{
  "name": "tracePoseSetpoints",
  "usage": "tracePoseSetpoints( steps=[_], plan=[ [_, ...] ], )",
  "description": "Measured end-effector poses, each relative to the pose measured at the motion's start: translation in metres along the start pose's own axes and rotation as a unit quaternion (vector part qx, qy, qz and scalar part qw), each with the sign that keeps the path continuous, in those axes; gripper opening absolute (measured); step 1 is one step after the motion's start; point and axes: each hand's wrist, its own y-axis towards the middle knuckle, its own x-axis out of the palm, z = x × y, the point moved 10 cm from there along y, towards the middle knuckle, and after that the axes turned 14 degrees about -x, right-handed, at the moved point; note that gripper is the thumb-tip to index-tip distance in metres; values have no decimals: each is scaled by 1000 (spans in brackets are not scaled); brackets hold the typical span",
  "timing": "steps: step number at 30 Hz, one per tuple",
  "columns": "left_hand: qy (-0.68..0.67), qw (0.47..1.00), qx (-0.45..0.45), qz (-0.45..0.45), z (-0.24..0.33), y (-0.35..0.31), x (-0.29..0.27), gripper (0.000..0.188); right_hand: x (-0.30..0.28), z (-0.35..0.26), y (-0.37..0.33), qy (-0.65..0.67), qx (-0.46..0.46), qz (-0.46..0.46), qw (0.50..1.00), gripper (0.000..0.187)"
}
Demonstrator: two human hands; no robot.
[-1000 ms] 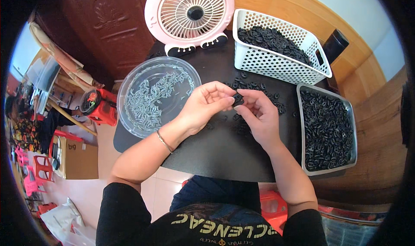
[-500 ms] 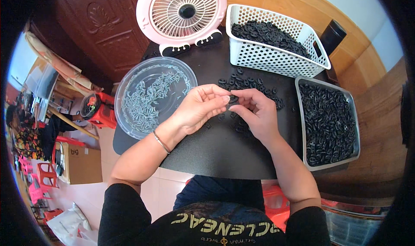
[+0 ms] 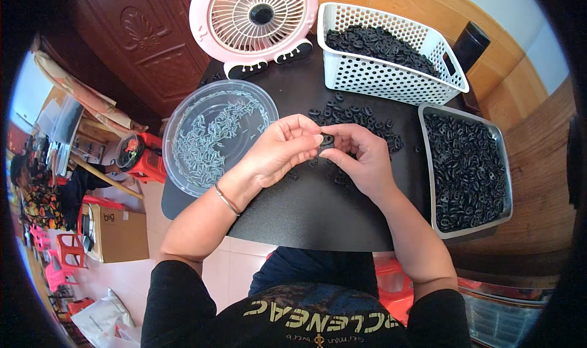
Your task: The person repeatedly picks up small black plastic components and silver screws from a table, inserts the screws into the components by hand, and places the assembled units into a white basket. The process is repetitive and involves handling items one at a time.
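Over the middle of the dark table, my left hand (image 3: 282, 150) and my right hand (image 3: 362, 158) meet fingertip to fingertip. Between them is a small black oval plastic piece (image 3: 328, 141) with holes in it. My right thumb and fingers pinch it by its right side. The left thumb and forefinger are pressed together at its left edge; whether a small pin sits between them is hidden. Behind my hands lies a loose scatter of similar black pieces (image 3: 354, 114). A round clear tub (image 3: 173, 120) with many short silvery metal pins (image 3: 205, 141) stands left of my left hand.
A white perforated basket (image 3: 391, 82) heaped with black pieces stands at the back right. Right of my hands is a metal tray (image 3: 435, 216) full of them. A pink fan (image 3: 203, 27) and a black cylinder (image 3: 471, 47) stand at the back. The table's rounded front edge (image 3: 306, 247) is near my lap.
The black piece has been turned so that more of its flat face shows. My hands stay together in almost the same place; the whole view has shifted slightly.
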Motion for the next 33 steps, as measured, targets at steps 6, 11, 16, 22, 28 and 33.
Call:
tracePoseSetpoints(
  steps=[6, 11, 16, 22, 28, 33],
  plan=[
    [1, 1000, -12, 5, -1, 0, 1, 20, -1, -3, 1, -44, -15, -22, 999, 30],
    [2, 1000, -24, 6, -3, -1, 2, 20, -1, 3, -2, -16, 3, -18, 1000, 29],
    [14, 999, -35, 18, -4, -1, 3, 18, 0, 7, -3, 3, 18, -16, 1000, 27],
    [4, 1000, -16, 16, -2, -1, 1, 17, 2, 16, -6, 24, 60, -10, 998, 27],
    [1, 1000, 28, 9, 4, 0, -1, 15, 0, 17, -6, 83, 74, 31, 993, 28],
    [24, 998, 38, 36, 6, -2, 1, 10, 1, 19, -7, 119, 93, 31, 988, 28]
  ],
)
